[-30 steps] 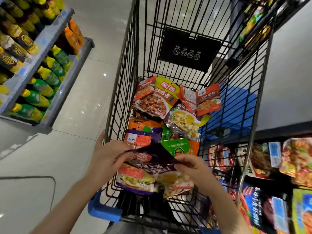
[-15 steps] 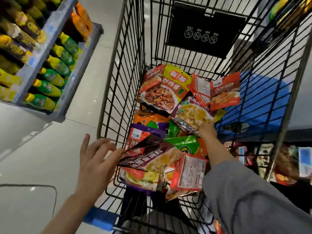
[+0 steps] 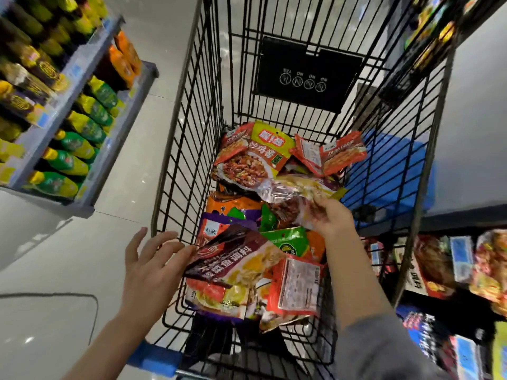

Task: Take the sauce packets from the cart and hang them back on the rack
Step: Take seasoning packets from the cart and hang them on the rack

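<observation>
My left hand (image 3: 149,266) pinches the corner of a dark maroon sauce packet (image 3: 233,256) over the near end of the cart (image 3: 175,149), other fingers spread. That thin grip could let the floppy pouch slide back onto the pile. Further right, my right hand (image 3: 330,218) grasps a glossy, crinkled foil packet (image 3: 290,196) mid-cart; its slick film may slip. The rack (image 3: 439,270) of hanging packets stands to the right.

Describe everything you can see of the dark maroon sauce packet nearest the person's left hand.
The dark maroon sauce packet is a glossy, flexible pouch, with pale lettering across it and a yellow food picture on its lower half. It lies tilted on top of other packets at the near end of the cart. The left hand pinches its left edge; a red packet overlaps its right side.
</observation>
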Demonstrator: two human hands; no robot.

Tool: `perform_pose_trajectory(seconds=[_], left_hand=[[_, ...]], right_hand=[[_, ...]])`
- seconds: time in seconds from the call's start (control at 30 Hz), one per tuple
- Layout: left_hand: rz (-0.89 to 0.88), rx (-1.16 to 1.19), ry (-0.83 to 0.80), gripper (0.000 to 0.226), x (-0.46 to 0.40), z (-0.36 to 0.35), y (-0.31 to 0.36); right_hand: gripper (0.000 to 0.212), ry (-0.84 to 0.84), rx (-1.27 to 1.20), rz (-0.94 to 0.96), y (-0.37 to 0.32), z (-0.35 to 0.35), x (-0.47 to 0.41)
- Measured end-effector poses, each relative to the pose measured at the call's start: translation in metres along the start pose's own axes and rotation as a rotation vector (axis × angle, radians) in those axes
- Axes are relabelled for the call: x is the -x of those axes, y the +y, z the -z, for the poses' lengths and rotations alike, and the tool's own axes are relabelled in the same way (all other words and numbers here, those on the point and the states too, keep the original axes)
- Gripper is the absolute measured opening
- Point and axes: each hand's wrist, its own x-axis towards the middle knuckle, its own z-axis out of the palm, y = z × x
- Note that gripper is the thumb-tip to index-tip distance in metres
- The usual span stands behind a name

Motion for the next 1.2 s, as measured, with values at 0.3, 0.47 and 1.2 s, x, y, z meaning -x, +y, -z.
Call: perform_pose_trajectory(seconds=[0.3, 0.47, 1.2], left_hand=[[0.015, 0.079, -0.024, 0.026, 0.0, 0.006, -0.001], [0.046, 0.133, -0.041, 0.037, -0.002, 0.009, 0.0], [0.136, 0.074, -0.119, 0.021, 0.0, 0.0, 0.001]], right_hand=[[0.033, 0.052, 0.581, 0.433, 0.017, 0.052, 0.148], [0.036, 0.029, 1.019, 0.665, 0.011, 0.068, 0.214], [0.022, 0.201, 1.987, 0.706, 0.079, 0.061, 0.115]])
